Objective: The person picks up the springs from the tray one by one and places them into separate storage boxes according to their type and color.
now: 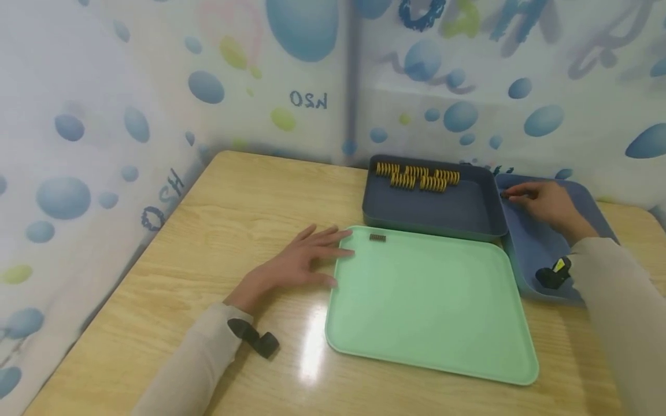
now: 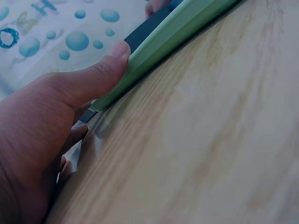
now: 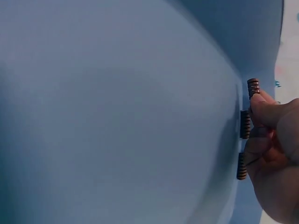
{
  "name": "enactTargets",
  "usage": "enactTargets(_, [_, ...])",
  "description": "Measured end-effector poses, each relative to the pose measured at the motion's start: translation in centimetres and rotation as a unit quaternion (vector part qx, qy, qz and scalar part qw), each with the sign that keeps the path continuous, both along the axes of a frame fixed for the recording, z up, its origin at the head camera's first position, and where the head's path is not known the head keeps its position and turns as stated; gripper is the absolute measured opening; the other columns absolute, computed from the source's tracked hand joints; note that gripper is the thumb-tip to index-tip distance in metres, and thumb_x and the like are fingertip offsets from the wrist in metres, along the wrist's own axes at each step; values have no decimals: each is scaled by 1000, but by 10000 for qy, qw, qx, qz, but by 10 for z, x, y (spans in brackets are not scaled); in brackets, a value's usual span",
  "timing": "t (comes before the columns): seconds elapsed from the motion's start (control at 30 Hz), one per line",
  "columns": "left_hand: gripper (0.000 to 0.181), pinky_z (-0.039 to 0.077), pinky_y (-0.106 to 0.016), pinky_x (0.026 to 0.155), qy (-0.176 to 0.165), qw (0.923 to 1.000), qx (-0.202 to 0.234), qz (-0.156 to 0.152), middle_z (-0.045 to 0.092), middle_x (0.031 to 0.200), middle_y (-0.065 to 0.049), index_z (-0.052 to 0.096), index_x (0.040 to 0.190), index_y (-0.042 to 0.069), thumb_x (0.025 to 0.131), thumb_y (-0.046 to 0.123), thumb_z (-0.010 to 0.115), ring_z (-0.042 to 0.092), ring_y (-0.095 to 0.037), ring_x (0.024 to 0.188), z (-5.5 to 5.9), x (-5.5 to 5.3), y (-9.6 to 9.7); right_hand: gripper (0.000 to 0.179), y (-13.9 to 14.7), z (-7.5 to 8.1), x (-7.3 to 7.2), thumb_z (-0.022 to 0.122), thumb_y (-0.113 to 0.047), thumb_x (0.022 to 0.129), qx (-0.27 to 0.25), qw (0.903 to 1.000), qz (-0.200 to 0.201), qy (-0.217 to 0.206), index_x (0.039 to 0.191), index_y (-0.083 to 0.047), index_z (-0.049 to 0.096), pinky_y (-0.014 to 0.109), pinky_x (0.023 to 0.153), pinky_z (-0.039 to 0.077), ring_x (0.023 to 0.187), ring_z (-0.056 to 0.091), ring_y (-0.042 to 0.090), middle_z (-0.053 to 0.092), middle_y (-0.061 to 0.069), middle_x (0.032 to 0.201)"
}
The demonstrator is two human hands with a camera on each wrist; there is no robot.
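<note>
My right hand is over the far left part of the blue tray. In the right wrist view its thumb and fingers pinch a small brown coil spring. Two more brown springs, an upper one and a lower one, lie along the tray's wall beside the fingers. My left hand is at the left edge of the light green tray, fingers spread and the thumb touching its rim. One small brown spring lies on the green tray near its far left corner.
Behind the green tray stands a dark blue-grey tray, holding several larger yellow-and-black coil springs along its far side. All the trays sit on a wooden table against a patterned wall covering.
</note>
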State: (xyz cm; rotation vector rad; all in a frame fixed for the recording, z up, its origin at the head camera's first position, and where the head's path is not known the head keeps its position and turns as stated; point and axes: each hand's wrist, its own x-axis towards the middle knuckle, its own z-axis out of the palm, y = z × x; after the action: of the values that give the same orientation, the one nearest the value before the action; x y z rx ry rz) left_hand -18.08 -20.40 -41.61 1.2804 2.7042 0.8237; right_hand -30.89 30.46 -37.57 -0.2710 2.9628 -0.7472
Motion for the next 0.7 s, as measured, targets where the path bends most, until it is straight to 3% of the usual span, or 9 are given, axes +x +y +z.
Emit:
enactTargets(0.2, [63, 1, -55, 113, 60, 10000, 3, -35, 27, 156, 4, 52, 139, 27, 84, 55, 65, 17, -24, 144, 1, -1, 1, 39, 1, -7, 0, 50, -28, 101, -4, 9997, -233, 81, 121, 3, 62, 55, 79, 43, 102, 54, 44, 55, 31, 122])
enactTargets(0.37, [63, 1, -55, 113, 40, 10000, 17, -36, 27, 156, 4, 52, 139, 26, 84, 53, 67, 17, -25, 144, 2, -1, 1, 37, 0, -8, 1, 52, -28, 100, -33, 9996, -201, 217, 119, 1, 63, 52, 76, 43, 99, 55, 42, 57, 29, 121])
enactTargets(0.7, [63, 1, -54, 113, 0, 10000, -12, -15, 27, 155, 5, 53, 139, 26, 83, 51, 68, 17, -24, 144, 0, -1, 1, 33, -2, -15, -2, 52, -22, 100, -166, 9990, -326, 258, 119, 3, 63, 57, 81, 43, 105, 54, 46, 55, 29, 123])
